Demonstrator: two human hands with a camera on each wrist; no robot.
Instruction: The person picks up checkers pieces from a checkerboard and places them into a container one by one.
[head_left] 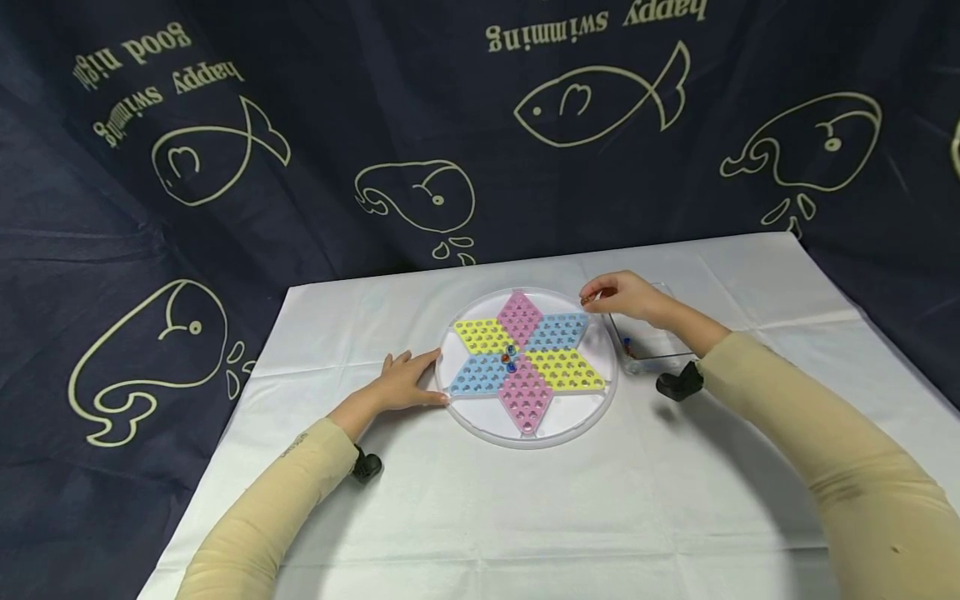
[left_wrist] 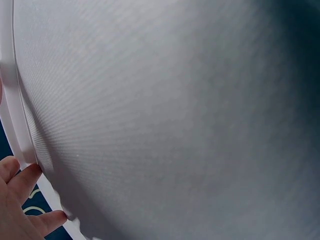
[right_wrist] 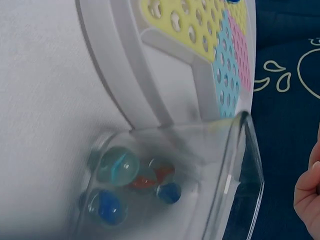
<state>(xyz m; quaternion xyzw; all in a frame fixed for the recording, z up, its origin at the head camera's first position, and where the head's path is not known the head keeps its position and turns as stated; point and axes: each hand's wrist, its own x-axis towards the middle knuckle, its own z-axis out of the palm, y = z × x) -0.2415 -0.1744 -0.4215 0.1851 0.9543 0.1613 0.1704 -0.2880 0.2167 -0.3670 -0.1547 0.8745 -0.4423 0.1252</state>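
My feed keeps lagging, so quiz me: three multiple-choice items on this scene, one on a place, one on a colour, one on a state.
1. Where is the clear box?
A. right of the board
B. left of the board
C. on the board

2. What colour is the board's near star point?
A. green
B. pink
C. orange

3. What is the left hand doing?
A. lifting the box
B. making a fist in the air
C. resting at the board's rim

Answers: A, the head view shows the box by the right hand; B, that point is pink; C, its fingers touch the rim.
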